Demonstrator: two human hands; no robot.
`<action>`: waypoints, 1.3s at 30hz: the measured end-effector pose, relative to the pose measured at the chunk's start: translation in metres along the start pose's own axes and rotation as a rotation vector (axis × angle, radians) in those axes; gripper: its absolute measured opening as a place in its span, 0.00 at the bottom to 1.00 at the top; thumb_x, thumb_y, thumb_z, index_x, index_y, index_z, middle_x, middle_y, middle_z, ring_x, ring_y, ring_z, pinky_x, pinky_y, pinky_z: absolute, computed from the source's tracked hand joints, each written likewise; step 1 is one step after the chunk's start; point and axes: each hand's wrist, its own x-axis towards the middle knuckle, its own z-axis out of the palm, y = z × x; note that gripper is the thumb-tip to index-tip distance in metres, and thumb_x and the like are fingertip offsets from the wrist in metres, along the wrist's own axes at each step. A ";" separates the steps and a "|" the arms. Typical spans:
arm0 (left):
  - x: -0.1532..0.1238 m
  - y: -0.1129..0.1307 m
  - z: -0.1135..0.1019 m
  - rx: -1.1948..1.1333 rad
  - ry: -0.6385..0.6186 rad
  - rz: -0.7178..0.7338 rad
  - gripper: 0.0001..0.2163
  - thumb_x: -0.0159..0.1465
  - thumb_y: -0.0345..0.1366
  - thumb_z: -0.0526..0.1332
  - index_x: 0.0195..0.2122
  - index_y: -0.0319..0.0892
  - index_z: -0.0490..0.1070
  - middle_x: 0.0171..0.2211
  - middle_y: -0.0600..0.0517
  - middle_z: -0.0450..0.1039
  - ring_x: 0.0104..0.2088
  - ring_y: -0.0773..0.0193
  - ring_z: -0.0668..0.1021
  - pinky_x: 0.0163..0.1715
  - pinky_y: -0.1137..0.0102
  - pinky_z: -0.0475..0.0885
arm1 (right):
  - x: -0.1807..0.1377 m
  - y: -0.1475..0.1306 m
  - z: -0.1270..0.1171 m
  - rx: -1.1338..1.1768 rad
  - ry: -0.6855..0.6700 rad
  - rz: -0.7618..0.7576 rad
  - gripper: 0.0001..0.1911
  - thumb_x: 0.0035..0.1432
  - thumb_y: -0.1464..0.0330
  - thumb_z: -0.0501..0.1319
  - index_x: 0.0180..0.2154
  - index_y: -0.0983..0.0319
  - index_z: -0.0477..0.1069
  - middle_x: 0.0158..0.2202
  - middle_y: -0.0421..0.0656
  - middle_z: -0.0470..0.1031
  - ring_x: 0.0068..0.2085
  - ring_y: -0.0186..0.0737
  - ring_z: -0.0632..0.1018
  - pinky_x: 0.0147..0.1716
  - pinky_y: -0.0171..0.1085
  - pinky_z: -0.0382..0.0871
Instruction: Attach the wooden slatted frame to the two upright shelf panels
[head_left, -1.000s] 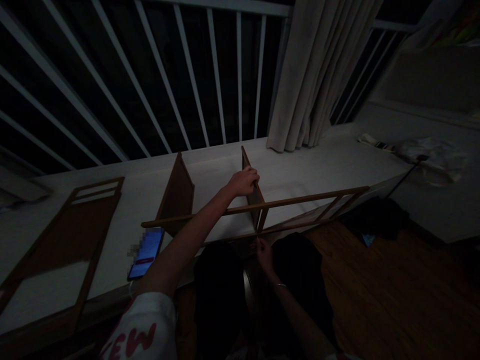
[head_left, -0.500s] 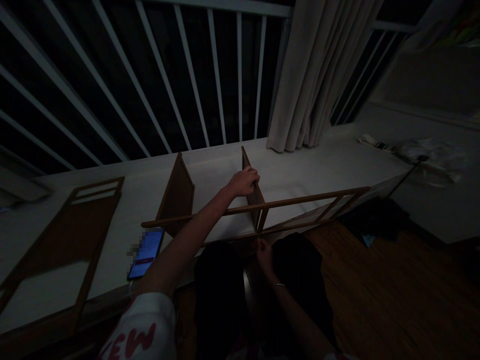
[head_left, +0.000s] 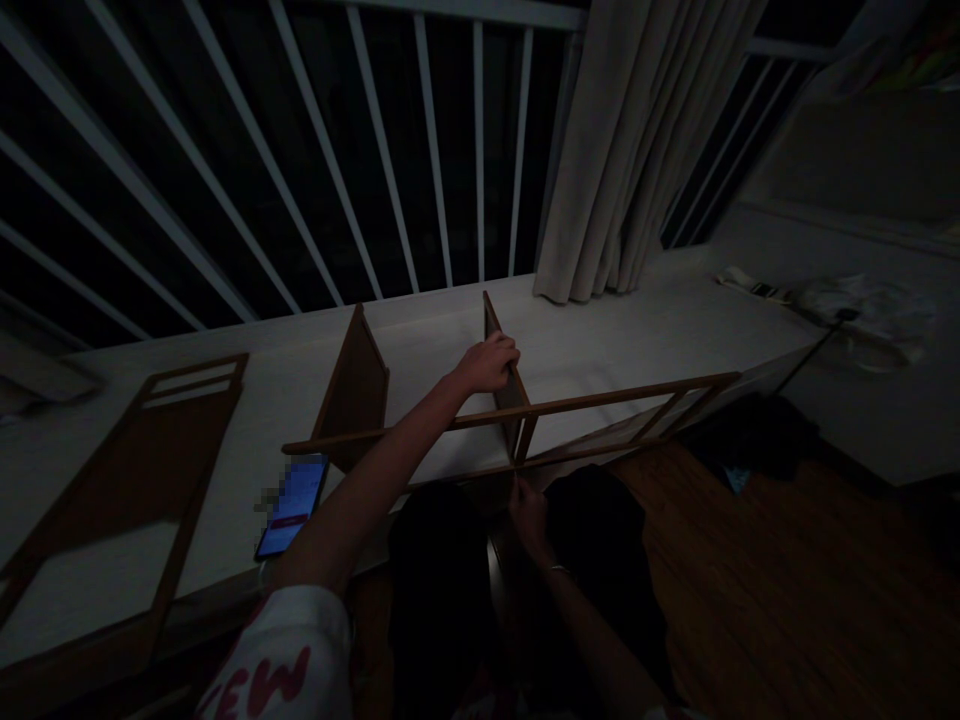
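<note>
The room is dim. My left hand [head_left: 489, 364] is closed over the top edge of an upright wooden panel [head_left: 501, 385] standing on the white ledge [head_left: 600, 340]. A long wooden frame [head_left: 600, 405] with slats crosses in front of that panel. My right hand [head_left: 529, 510] is pinched just under the frame's lower rail, where the panel meets it; what the fingers hold is too dark to make out. A second upright wooden panel [head_left: 356, 390] stands to the left.
A flat wooden frame [head_left: 120, 490] lies on the ledge at left, and a lit phone [head_left: 292, 505] rests beside my left arm. White railing bars and a curtain [head_left: 637, 150] stand behind. Cloth [head_left: 862, 310] lies far right. Wooden floor [head_left: 787, 590] below.
Almost nothing has moved. My right hand has shifted very slightly under the lower rail; my left hand stays on the panel.
</note>
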 end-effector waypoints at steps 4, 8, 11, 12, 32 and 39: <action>0.000 0.001 -0.001 0.006 -0.006 -0.009 0.09 0.50 0.25 0.51 0.29 0.41 0.67 0.34 0.48 0.64 0.44 0.59 0.61 0.38 0.67 0.65 | 0.003 0.002 -0.001 -0.071 -0.002 -0.038 0.15 0.53 0.64 0.49 0.30 0.63 0.72 0.23 0.48 0.73 0.23 0.36 0.71 0.24 0.31 0.56; 0.001 0.000 0.000 -0.001 0.001 -0.006 0.09 0.50 0.26 0.51 0.29 0.41 0.67 0.34 0.48 0.64 0.44 0.59 0.61 0.38 0.67 0.65 | 0.005 0.002 -0.004 -0.064 -0.021 -0.068 0.15 0.54 0.64 0.48 0.31 0.62 0.72 0.25 0.48 0.73 0.24 0.36 0.72 0.24 0.31 0.56; 0.001 -0.002 0.002 -0.006 0.018 0.010 0.08 0.50 0.26 0.51 0.28 0.41 0.67 0.33 0.48 0.64 0.44 0.59 0.61 0.38 0.67 0.65 | 0.006 0.000 -0.005 -0.024 -0.025 -0.035 0.15 0.53 0.63 0.49 0.29 0.62 0.72 0.23 0.47 0.73 0.23 0.36 0.72 0.24 0.32 0.55; 0.000 -0.002 0.002 -0.007 0.028 0.018 0.08 0.50 0.26 0.51 0.28 0.41 0.67 0.33 0.48 0.64 0.44 0.59 0.61 0.38 0.67 0.65 | 0.006 0.000 -0.005 -0.007 -0.029 -0.023 0.15 0.53 0.63 0.49 0.28 0.62 0.72 0.23 0.47 0.73 0.23 0.37 0.72 0.23 0.32 0.55; 0.001 -0.003 0.002 -0.018 0.008 0.016 0.08 0.50 0.25 0.51 0.29 0.41 0.67 0.33 0.49 0.64 0.45 0.59 0.61 0.38 0.68 0.65 | 0.012 0.007 0.003 0.455 -0.149 0.119 0.21 0.53 0.56 0.47 0.25 0.65 0.67 0.21 0.42 0.71 0.25 0.35 0.71 0.25 0.30 0.62; 0.000 -0.004 0.005 -0.021 0.031 0.025 0.08 0.50 0.25 0.51 0.28 0.41 0.66 0.33 0.49 0.64 0.44 0.59 0.61 0.37 0.68 0.65 | 0.013 -0.006 -0.012 -0.061 -0.167 0.026 0.18 0.55 0.64 0.46 0.29 0.65 0.71 0.23 0.46 0.73 0.25 0.34 0.72 0.24 0.29 0.58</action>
